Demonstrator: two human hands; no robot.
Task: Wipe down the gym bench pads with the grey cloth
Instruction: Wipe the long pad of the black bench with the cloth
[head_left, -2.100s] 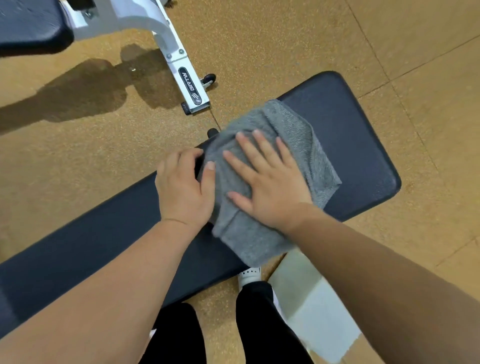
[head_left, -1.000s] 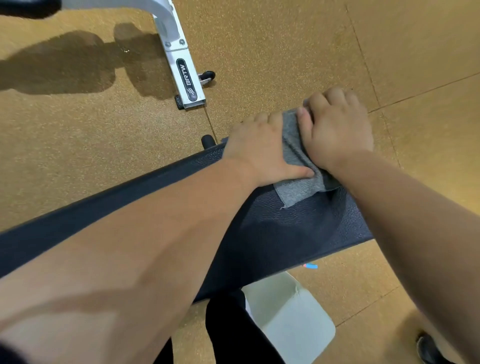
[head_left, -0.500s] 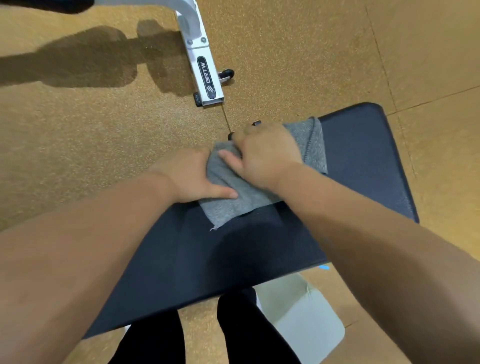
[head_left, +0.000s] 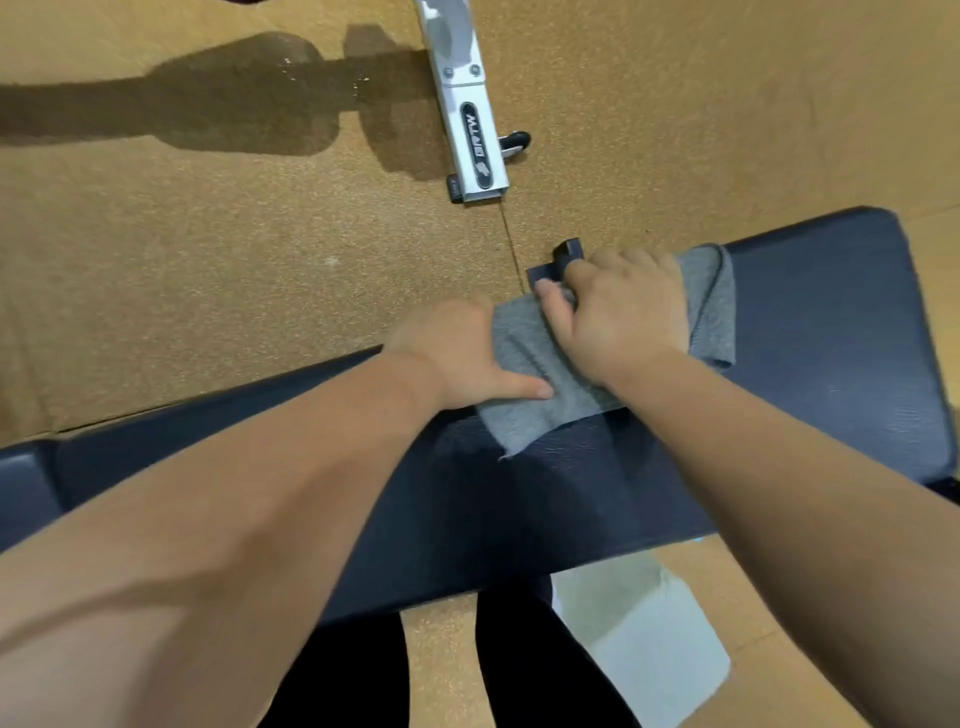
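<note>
Looking down, we see a dark bench pad (head_left: 831, 374) crossing the frame from the lower left to the right edge, with the grey cloth (head_left: 527, 415) lying on its far side, just right of centre. The cloth is spread flat on the pad. One corner points toward us and its right edge shows beyond the right hand.

Our right hand (head_left: 626, 319) sits on top of the cloth with the fingers bent, clutching the fabric at the pad's far edge. Our left hand (head_left: 454, 351) lies just beside it, touching the cloth's left edge, its thumb (head_left: 519, 388) stretched out flat on the fabric. Its other fingers drop behind the pad's far edge, so we cannot tell whether that hand grips anything.

A small black bracket (head_left: 568, 253) shows just above the right hand. In the upper middle, a white frame leg (head_left: 470, 124) rests on the tan floor (head_left: 208, 270), with a small black wheel (head_left: 515, 141) beside it. Black trouser legs (head_left: 353, 675) and a pale grey plate (head_left: 644, 639) fill the bottom of the frame.
</note>
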